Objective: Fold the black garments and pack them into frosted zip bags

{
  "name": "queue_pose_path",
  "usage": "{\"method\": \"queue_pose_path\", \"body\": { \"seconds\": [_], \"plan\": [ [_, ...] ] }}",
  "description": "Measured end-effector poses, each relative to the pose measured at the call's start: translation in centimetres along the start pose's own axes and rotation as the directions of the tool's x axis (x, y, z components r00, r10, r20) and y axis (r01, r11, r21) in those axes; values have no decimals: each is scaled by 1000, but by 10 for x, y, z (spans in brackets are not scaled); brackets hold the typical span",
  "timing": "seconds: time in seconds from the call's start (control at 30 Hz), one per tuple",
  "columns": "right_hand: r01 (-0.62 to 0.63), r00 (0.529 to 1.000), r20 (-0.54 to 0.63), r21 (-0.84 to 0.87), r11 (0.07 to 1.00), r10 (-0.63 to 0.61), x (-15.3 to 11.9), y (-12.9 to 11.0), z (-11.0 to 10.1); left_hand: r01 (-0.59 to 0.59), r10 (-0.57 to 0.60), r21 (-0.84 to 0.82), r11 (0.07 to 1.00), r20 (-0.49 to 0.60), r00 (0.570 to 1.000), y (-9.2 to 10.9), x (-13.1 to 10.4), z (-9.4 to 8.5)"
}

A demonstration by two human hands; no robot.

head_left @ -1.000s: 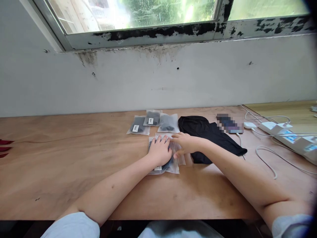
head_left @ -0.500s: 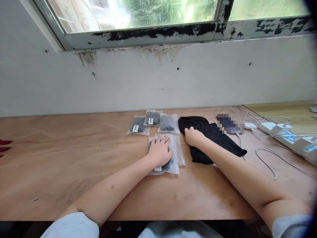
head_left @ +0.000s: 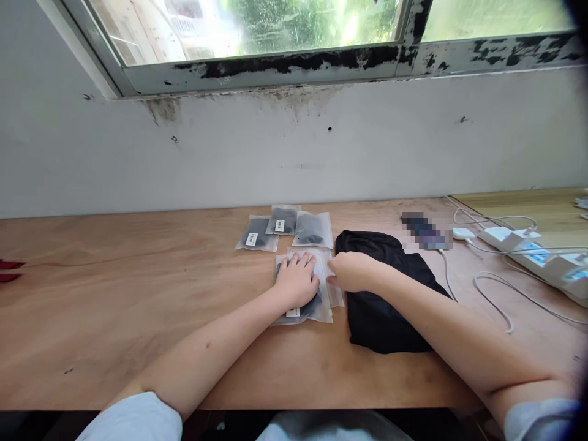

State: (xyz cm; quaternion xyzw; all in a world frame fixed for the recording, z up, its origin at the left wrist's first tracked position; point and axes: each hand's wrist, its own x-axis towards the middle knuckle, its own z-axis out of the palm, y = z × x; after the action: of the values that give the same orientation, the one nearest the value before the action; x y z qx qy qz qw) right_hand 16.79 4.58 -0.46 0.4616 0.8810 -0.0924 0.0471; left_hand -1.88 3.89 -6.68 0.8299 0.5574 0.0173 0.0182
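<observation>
Worktop (head_left: 114, 343) of brown wood carries all items, its back edge against a stained white wall (head_left: 229, 147) below a window frame (head_left: 285, 61) with flaking paint.

Left hand (head_left: 296, 285) lies palm down, fingers moderately spread, on a frosted packet (head_left: 321, 311) with dark contents, set between the middle of the worktop and its front edge. A white label shows at the packet's near side. A clear bag (head_left: 339, 298) protrudes from beneath its right side.

Right hand (head_left: 353, 271) is over the left side of a black cloth (head_left: 386, 327), its fingertips at the clear bag. The fingers are bent; whether they pinch anything cannot be told. The cloth lies folded right of the packet, reaching toward the front edge, partly covered by the right forearm.

Three smaller packets sit nearer the back edge: left packet (head_left: 261, 228) and middle packet (head_left: 287, 215), both labelled, and right packet (head_left: 313, 226).

Toward the right back corner are a blurred dark device (head_left: 422, 229), a white cable (head_left: 446, 272) attached, and a white power strip (head_left: 509, 237). Red pieces (head_left: 10, 265) show at the left edge.
</observation>
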Motion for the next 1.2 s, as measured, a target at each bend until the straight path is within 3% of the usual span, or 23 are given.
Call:
{"method": "queue_pose_path", "body": {
  "seconds": [0.1, 0.17, 0.3, 0.5, 0.8, 1.0, 1.13, 1.2],
  "plan": [
    [209, 946, 245, 38, 977, -212, -11, -24, -11, 1, -1, 1, 1000, 5, 1000, -1, 1, 0],
    [246, 919, 304, 59, 967, -253, -14, -34, -12, 2, -2, 6, 1000, 5, 1000, -1, 1, 0],
    [200, 934, 306, -28, 979, -182, -12, -44, -5, 5, -5, 15, 1000, -8, 1000, -1, 1, 1],
    [212, 916, 355, -40, 976, -184, -12, -45, -6, 8, -8, 11, 1000, -17, 1000, 0, 0, 1],
    [356, 890, 331, -75, 932, -313, -13, -45, -1, 9, -9, 10, 1000, -32, 999, 0, 1, 5],
    [346, 848, 418, 30, 938, -327, -12, -40, 0, -4, 2, -33, 999, -47, 999, -2, 2, 3],
    [307, 897, 337, -8, 952, -286, -13, -39, -3, 7, -16, -111, 994, -75, 997, -10, 10, -6],
    [299, 929, 214, 49, 953, -303, -13, -42, -2, 20, -38, -155, 988, -114, 993, -18, 17, -9]
  ]
}}
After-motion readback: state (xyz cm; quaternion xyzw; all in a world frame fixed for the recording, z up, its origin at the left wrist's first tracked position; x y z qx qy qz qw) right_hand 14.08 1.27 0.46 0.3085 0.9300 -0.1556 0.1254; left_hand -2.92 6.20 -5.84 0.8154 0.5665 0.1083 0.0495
